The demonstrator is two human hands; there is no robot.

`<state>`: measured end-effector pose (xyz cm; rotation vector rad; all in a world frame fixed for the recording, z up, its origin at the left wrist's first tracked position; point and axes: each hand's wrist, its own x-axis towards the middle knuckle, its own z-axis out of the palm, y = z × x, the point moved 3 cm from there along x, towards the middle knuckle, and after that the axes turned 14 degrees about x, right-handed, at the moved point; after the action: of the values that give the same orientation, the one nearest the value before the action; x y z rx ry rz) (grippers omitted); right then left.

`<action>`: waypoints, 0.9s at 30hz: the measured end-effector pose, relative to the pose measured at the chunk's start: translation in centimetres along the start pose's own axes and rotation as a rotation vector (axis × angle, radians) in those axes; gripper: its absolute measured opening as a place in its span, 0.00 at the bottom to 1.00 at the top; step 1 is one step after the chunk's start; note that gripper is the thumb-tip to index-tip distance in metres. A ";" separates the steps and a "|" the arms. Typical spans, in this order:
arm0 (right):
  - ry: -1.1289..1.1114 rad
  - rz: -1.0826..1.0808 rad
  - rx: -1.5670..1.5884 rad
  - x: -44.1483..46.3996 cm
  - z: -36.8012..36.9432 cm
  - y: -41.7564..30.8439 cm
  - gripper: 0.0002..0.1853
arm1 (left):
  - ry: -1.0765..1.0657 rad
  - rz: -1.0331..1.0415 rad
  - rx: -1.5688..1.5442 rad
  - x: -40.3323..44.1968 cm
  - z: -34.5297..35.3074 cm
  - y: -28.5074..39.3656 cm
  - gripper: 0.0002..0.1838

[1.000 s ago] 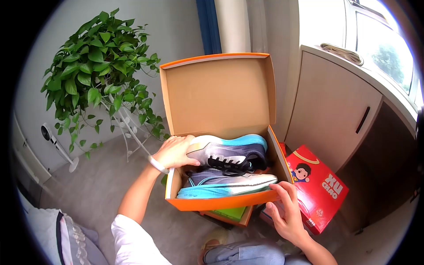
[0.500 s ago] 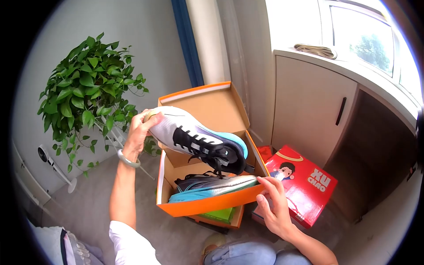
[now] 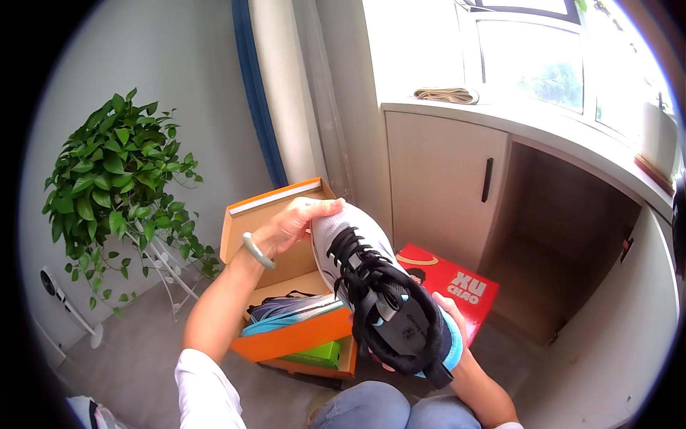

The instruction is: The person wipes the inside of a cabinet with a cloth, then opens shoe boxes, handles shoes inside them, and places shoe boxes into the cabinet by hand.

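Observation:
A white and grey sneaker (image 3: 357,250) with black laces and a blue sole edge is held up in both hands, its toe up and its heel toward me. My left hand (image 3: 300,223) grips the toe. My right hand (image 3: 456,325) is wrapped round the heel from behind and partly hidden by it. The second shoe (image 3: 286,313) lies in the open orange shoebox (image 3: 293,340) at the left, whose lid stands raised behind it.
Under the shoebox is a green box (image 3: 318,354). A red box (image 3: 468,292) stands behind the sneaker, before a cabinet (image 3: 443,182) with one door open. A leafy plant (image 3: 118,179) on a white stand is at the left.
The sneaker has been lifted out of the box by my left hand, moved right and turned heel toward me. My right hand has left the box edge and taken the heel. The view has swung right.

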<state>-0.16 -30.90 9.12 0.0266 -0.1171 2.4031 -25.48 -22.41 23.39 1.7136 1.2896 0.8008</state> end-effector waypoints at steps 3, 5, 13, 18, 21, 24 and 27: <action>-0.064 -0.066 -0.021 -0.1 -1.7 -0.9 0.26 | 0.294 0.290 0.275 1.7 1.4 1.5 0.29; -0.115 -0.102 -0.040 -0.1 -1.4 -1.1 0.25 | 0.422 0.285 0.355 0.5 3.0 3.5 0.23; -0.231 -0.200 0.029 0.6 -1.6 -1.8 0.33 | 0.591 0.853 0.552 -6.8 8.0 6.7 0.12; -0.301 -0.183 0.053 1.4 -2.2 -1.8 0.38 | 0.530 1.016 0.971 -10.2 12.6 4.3 0.18; -0.233 -0.226 -0.014 1.8 -4.4 -2.3 0.46 | 0.525 1.064 0.932 -10.6 15.1 1.8 0.19; -0.259 -0.222 -0.073 1.9 -5.7 -2.5 0.48 | 0.591 1.143 1.064 -11.1 15.7 0.0 0.17; -0.393 -0.117 0.020 1.5 -6.2 -2.5 0.43 | 0.590 1.164 1.074 -11.7 16.0 -0.5 0.16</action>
<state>0.49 -27.47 3.24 0.5026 -0.2651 2.2540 -15.14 -37.35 15.57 3.4090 1.0219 1.4731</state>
